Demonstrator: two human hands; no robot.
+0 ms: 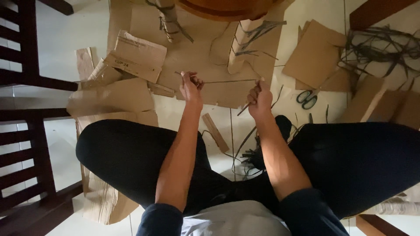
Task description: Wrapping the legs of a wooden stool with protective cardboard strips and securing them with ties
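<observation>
The person sits cross-legged. Left hand [191,86] and right hand [259,97] each pinch an end of a thin strand [227,81], stretched taut between them. It looks light, flexible and easily snapped, so best gripped near its ends. At two o'clock lie scissors [307,98] beside cardboard sheets [313,54]; the dark strand pile [380,48] beyond is indistinct.

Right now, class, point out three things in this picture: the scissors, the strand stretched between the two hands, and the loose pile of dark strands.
scissors [307,98], head view, on the green handles.
strand [227,81], head view, mid-length between the hands.
pile of dark strands [380,46], head view, middle of the tangle, upper right.
</observation>
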